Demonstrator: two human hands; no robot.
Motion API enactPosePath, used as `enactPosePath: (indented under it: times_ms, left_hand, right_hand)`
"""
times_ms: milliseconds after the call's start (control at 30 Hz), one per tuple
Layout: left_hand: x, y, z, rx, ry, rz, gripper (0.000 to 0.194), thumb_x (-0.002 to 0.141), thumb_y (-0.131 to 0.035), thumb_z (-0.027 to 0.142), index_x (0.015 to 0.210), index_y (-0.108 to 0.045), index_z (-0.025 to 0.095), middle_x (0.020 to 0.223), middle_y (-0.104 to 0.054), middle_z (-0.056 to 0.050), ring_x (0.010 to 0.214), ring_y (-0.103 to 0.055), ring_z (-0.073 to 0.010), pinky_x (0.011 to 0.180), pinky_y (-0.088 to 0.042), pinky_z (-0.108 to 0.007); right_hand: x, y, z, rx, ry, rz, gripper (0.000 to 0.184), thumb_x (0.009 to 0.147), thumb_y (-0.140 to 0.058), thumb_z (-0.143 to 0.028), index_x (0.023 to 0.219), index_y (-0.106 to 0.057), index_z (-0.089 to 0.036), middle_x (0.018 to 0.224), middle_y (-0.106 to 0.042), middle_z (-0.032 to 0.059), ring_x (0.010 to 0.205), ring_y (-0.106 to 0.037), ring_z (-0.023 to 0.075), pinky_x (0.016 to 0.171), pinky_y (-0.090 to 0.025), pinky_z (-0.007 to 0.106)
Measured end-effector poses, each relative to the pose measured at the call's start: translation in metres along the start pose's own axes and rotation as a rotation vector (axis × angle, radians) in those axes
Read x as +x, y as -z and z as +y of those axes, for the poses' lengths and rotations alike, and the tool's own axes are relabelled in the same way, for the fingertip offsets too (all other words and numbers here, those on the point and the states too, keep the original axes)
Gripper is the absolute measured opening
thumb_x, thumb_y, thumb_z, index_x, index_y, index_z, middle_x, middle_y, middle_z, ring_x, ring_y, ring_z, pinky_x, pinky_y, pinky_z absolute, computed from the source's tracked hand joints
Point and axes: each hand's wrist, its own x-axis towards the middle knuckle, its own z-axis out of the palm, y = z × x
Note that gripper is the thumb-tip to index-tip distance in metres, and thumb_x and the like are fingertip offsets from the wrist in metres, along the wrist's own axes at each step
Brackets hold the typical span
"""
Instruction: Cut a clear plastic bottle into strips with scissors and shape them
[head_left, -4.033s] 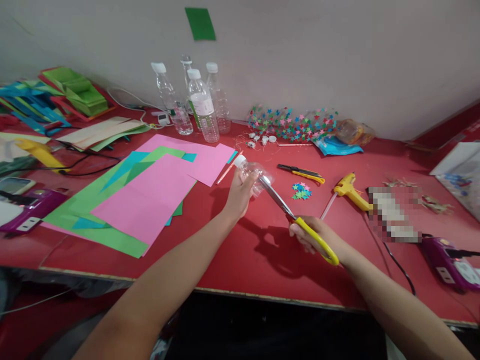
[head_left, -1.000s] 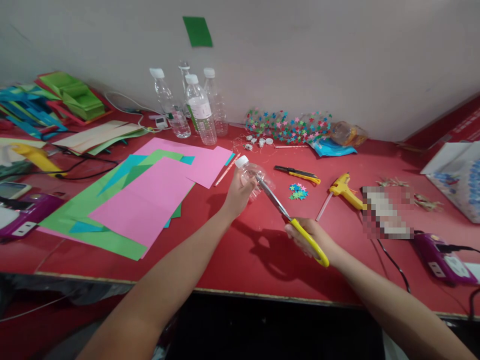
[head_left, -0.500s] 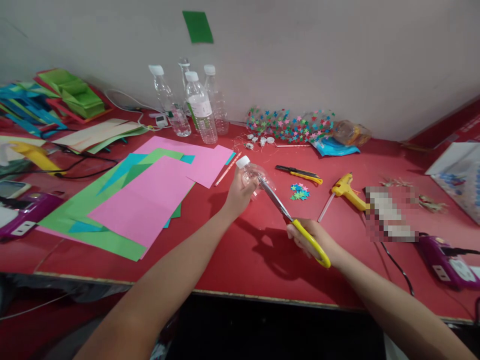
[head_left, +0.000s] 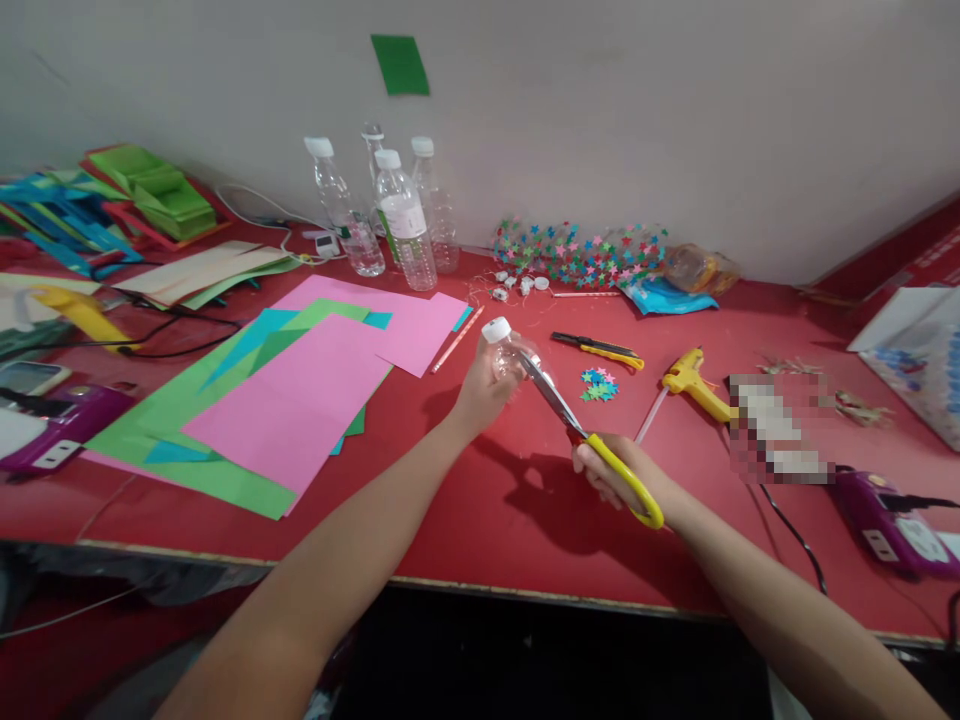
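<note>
My left hand (head_left: 486, 388) is closed round a small clear plastic bottle (head_left: 508, 358) with a white cap, held above the red table (head_left: 525, 520). My right hand (head_left: 609, 472) grips yellow-handled scissors (head_left: 585, 440). The scissor blades reach up and left into the bottle's side, close to my left fingers. Both forearms stretch out from the near edge of the table.
Pink, green and blue paper sheets (head_left: 285, 390) lie to the left. Several water bottles (head_left: 397, 215) stand by the wall. A yellow utility knife (head_left: 600, 350), small paper stars (head_left: 598, 384), a yellow glue gun (head_left: 694, 380) and purple power strips (head_left: 892, 515) lie to the right.
The bottle has turned more upright in my left hand, its cap lifted a little toward the right. The scissors stay at the bottle's side, shifted slightly.
</note>
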Motion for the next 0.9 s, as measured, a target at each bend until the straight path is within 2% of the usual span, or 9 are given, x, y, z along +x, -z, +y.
enactPosePath:
  times_ms: [167,333,467,567,700,900]
  left_hand:
    - [-0.002,0.001,-0.003,0.016,0.006,-0.009,0.043,0.084,-0.062,0.053,0.109,-0.045,0.021,0.105,-0.06,-0.008,0.1,-0.061,-0.0198,0.088,-0.049,-0.039]
    - [0.0,0.004,-0.005,0.051,-0.028,-0.016,0.045,0.084,-0.062,0.054,0.111,-0.044,0.023,0.101,-0.061,-0.005,0.089,-0.063,-0.0159,0.085,-0.051,-0.036]
    - [0.001,0.005,-0.006,0.096,-0.056,0.006,0.044,0.085,-0.061,0.055,0.11,-0.045,0.023,0.104,-0.062,-0.006,0.095,-0.063,-0.0172,0.088,-0.05,-0.037]
    - [0.0,0.006,-0.004,0.116,-0.053,0.006,0.041,0.085,-0.062,0.05,0.111,-0.046,0.023,0.104,-0.063,-0.006,0.1,-0.062,-0.0187,0.092,-0.049,-0.038]
    - [-0.003,0.005,-0.001,0.138,-0.002,-0.009,0.038,0.085,-0.062,0.04,0.116,-0.044,0.025,0.105,-0.062,-0.005,0.095,-0.063,-0.0183,0.089,-0.051,-0.039]
    - [-0.002,0.01,-0.005,0.201,0.001,0.005,0.037,0.081,-0.064,0.034,0.113,-0.046,0.025,0.102,-0.062,-0.006,0.093,-0.062,-0.0192,0.088,-0.051,-0.041]
  right_hand:
    - [0.001,-0.002,0.004,0.031,-0.043,0.027,0.05,0.085,-0.052,-0.068,0.073,-0.047,-0.02,0.052,-0.037,-0.0088,0.039,-0.036,0.0051,0.037,-0.031,0.018]
    - [-0.001,-0.003,0.001,0.006,-0.054,0.042,0.05,0.083,-0.054,-0.068,0.07,-0.044,-0.021,0.048,-0.035,-0.0097,0.035,-0.035,0.0054,0.034,-0.029,0.018]
    - [-0.001,-0.003,-0.001,0.001,-0.061,0.044,0.052,0.082,-0.053,-0.07,0.07,-0.044,-0.021,0.047,-0.034,-0.0101,0.034,-0.035,0.0054,0.034,-0.029,0.018]
    - [0.001,-0.002,0.0,0.004,-0.032,0.02,0.054,0.082,-0.05,-0.073,0.072,-0.046,-0.02,0.048,-0.036,-0.0098,0.035,-0.037,0.0055,0.035,-0.032,0.018]
    - [0.001,0.001,0.001,0.011,-0.016,-0.005,0.055,0.085,-0.045,-0.073,0.076,-0.051,-0.019,0.047,-0.039,-0.009,0.036,-0.038,0.0056,0.037,-0.034,0.018]
    - [-0.001,0.003,-0.004,-0.009,-0.053,0.004,0.055,0.084,-0.046,-0.072,0.073,-0.051,-0.019,0.045,-0.039,-0.0091,0.033,-0.038,0.0056,0.036,-0.033,0.019]
